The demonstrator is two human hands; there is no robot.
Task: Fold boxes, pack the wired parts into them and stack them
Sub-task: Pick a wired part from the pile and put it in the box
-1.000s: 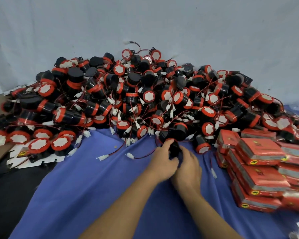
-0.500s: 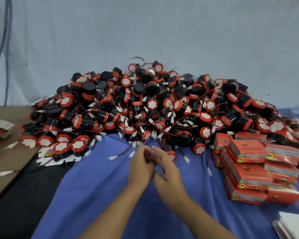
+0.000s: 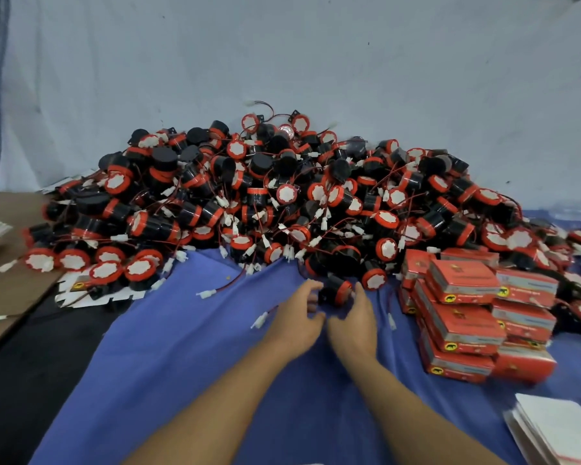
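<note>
We are holding our left hand (image 3: 294,318) and right hand (image 3: 353,318) side by side over the blue cloth (image 3: 182,347). One wired part (image 3: 336,290) is sitting between our fingertips, at 12 o'clock from the palms, below the big pile (image 3: 282,196). Our right fingers are touching its red rim, straight. The left ones are curling beside it, and we cannot tell if they are gripping. Red boxes (image 3: 463,313) are standing stacked at 3 o'clock.

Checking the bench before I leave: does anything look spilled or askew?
Yes. The pile of wired parts sprawls over the flat box blanks at the left, partly burying them, and the stacked red boxes on the right sit crooked.
</note>
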